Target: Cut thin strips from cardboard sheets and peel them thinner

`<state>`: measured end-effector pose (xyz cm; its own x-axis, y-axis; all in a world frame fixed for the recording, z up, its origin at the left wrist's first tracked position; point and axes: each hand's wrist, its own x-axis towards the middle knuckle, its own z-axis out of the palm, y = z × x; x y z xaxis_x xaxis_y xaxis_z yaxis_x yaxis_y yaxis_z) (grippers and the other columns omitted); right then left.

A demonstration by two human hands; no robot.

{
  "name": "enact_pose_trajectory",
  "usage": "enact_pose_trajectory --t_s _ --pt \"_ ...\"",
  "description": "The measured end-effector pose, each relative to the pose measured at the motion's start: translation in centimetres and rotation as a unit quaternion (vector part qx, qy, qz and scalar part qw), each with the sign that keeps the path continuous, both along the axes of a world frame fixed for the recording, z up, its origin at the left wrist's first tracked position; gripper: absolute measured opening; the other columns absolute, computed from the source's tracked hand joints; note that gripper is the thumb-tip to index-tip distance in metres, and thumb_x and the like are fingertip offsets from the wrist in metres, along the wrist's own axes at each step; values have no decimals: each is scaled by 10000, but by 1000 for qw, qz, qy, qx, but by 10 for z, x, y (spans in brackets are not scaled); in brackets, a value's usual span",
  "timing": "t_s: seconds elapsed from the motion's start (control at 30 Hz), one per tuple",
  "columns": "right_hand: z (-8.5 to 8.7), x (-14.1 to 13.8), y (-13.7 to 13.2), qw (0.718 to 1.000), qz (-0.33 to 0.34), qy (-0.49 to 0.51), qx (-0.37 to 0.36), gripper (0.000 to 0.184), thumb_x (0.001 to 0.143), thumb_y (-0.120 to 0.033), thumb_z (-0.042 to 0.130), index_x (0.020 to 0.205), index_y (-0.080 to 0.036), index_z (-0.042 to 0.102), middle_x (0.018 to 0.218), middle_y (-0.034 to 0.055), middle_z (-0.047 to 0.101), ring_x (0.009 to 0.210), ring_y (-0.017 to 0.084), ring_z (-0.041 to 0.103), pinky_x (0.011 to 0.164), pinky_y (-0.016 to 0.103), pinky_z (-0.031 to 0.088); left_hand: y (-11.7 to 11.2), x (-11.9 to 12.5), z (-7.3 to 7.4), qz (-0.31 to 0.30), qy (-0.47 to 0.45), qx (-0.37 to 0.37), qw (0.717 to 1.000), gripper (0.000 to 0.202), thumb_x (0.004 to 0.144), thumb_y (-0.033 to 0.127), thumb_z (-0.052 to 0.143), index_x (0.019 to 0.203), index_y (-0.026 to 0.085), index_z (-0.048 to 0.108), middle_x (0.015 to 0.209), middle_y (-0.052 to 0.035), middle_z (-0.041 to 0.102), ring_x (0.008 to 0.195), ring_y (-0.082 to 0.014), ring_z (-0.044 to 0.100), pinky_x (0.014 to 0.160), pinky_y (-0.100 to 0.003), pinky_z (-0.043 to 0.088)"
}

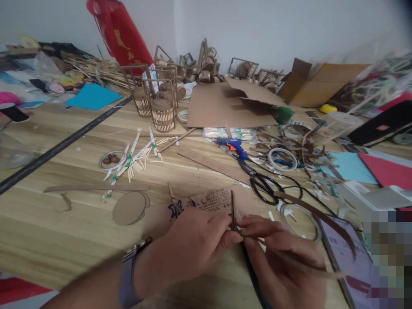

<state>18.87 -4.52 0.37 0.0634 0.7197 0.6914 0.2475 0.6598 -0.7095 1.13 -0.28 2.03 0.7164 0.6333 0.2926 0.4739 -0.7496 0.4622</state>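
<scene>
My left hand (pixel 189 240), with a watch strap at the wrist, is closed in a pinch on a narrow brown cardboard strip (pixel 233 204) that stands up edge-on. Facing it, my right hand (pixel 286 262) pinches a thin strip (pixel 305 266) whose loose end trails to the right past the knuckles. The fingertips of both hands nearly meet; whether the two strips are one piece is hidden there. Under the hands lies a printed cardboard sheet (pixel 212 199). Two or more cardboard discs (pixel 130 208) overlap left of my left hand.
Black-handled scissors (pixel 267 189) and a blue glue gun (pixel 236 148) lie beyond my hands. Small sticks (pixel 138 161) are scattered left of centre. Little bucket models (pixel 162 113) stand farther back. Tape rolls (pixel 282 159) and a brown strip (pixel 322 214) lie to the right.
</scene>
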Motion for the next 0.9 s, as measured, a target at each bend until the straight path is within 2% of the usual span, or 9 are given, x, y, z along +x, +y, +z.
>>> enact_pose_trajectory --t_s 0.17,0.23,0.3,0.43,0.53,0.63,0.7,0.8,0.9 --pt "-7 8 -4 991 -51 -122 5 447 772 30 693 1114 -257 689 979 42 807 946 233 777 856 373 662 -3 2 -3 10 50 20 998 312 1088 253 292 963 187 571 826 -52 723 715 -224 694 599 -305 481" --pt "-8 10 -5 985 -69 -158 -9 371 809 -13 688 1097 -244 716 1014 62 813 962 246 780 865 382 663 -4 2 -4 19 65 27 997 315 1088 265 284 966 190 565 833 -59 725 718 -232 699 600 -313 490" --pt "-9 9 -5 983 -69 -166 -23 328 826 -18 673 1044 -256 729 997 39 819 942 217 784 866 333 658 -5 2 -4 20 82 33 996 330 1088 273 267 962 192 561 811 -62 717 692 -231 690 584 -312 479" --pt "-5 2 -3 997 -54 -38 -34 376 793 31 666 992 -286 630 863 -40 817 859 164 789 857 273 648 -4 0 -3 -6 76 34 997 337 1089 261 252 967 191 558 754 -34 687 626 -196 639 557 -291 423" --pt "2 -2 -1 996 -36 47 -69 321 843 -43 704 953 -288 529 781 -52 796 782 162 794 783 261 660 1 -2 -1 -34 65 31 997 331 1087 247 264 954 194 563 698 -9 655 580 -183 594 522 -292 352" --pt "7 0 -1 993 -24 60 -103 230 914 -202 727 950 -286 516 745 -38 775 754 166 791 738 268 665 6 -3 -1 -68 61 14 996 311 1080 234 293 933 193 564 697 -8 654 591 -181 591 527 -297 326" --pt "6 1 0 992 -18 66 -108 199 928 -244 722 966 -286 531 767 -29 779 780 169 793 755 279 666 7 -3 -2 -65 34 0 997 312 1082 250 309 907 195 562 702 -5 658 608 -171 601 545 -287 335" --pt "3 -1 0 994 -23 64 -83 185 922 -187 710 965 -276 553 791 -18 783 811 176 796 770 276 668 5 -2 -3 -29 -16 -14 999 347 1089 287 301 886 195 567 739 -14 676 638 -166 626 573 -277 371" --pt "-1 -4 0 997 -47 44 -43 186 907 -125 687 948 -264 571 784 -5 780 791 194 798 740 295 677 1 -2 0 -6 -23 -27 999 348 1091 289 295 928 184 584 821 -37 707 724 -183 667 626 -284 434"
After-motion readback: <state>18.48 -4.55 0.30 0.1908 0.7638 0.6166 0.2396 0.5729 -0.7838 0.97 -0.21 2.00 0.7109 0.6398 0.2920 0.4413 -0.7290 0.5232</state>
